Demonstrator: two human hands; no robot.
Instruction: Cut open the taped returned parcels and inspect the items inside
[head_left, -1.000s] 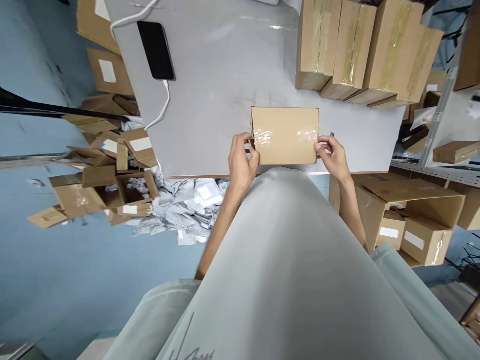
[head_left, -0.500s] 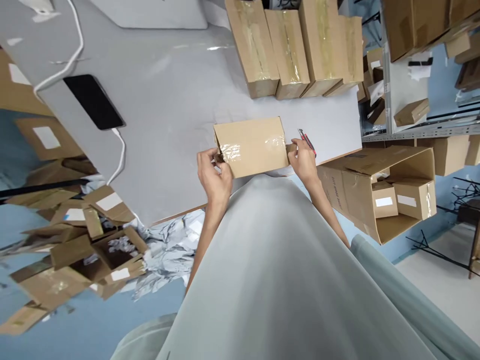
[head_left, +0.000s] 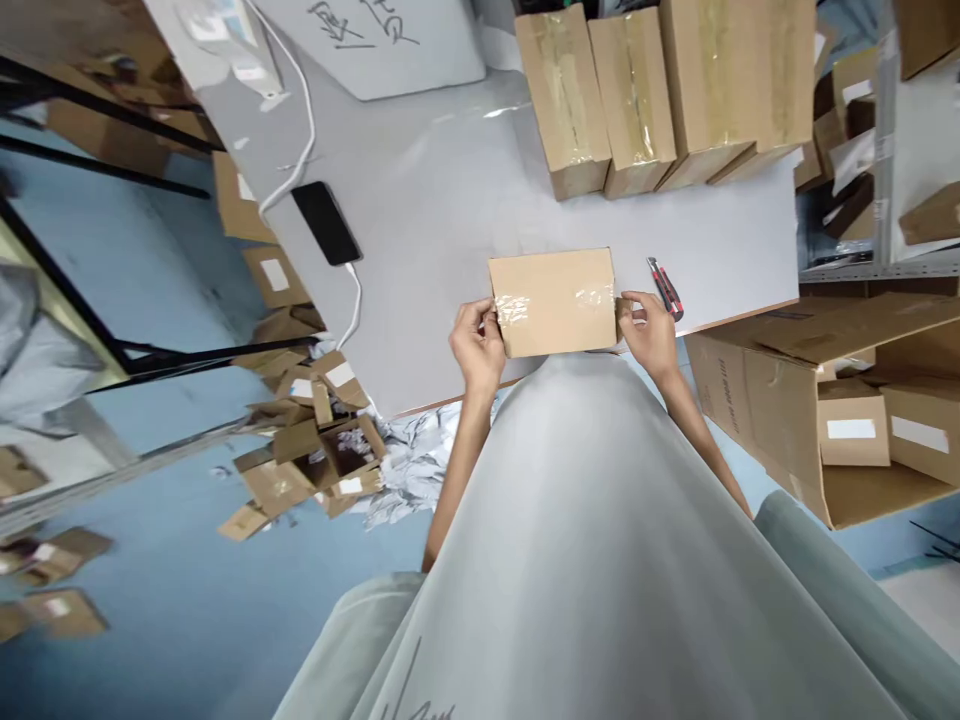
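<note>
A small brown cardboard box (head_left: 555,300) lies near the table's front edge, with shiny clear tape across parts of its top. At its left end, my left hand (head_left: 480,345) is closed, thumb and fingers pinched against the box's edge. My right hand (head_left: 651,335) pinches a short flap that sticks out from the right end. The fingertips of both hands are partly hidden. Just beyond my right hand lies a red and black utility knife (head_left: 665,288) on the white tabletop, touched by neither hand.
Several taped cardboard boxes (head_left: 634,100) stand in a row at the back right. A black phone (head_left: 327,222) on a white cable lies at the left. Below the right edge, a large open carton (head_left: 757,410) holds smaller boxes. Opened boxes (head_left: 315,455) and crumpled wrapping (head_left: 420,460) are heaped at lower left.
My view has swung left, so the table and everything on it appear farther right. At the box's left end, the dark gap seen before no longer shows. Both hands stay at the box's ends.
</note>
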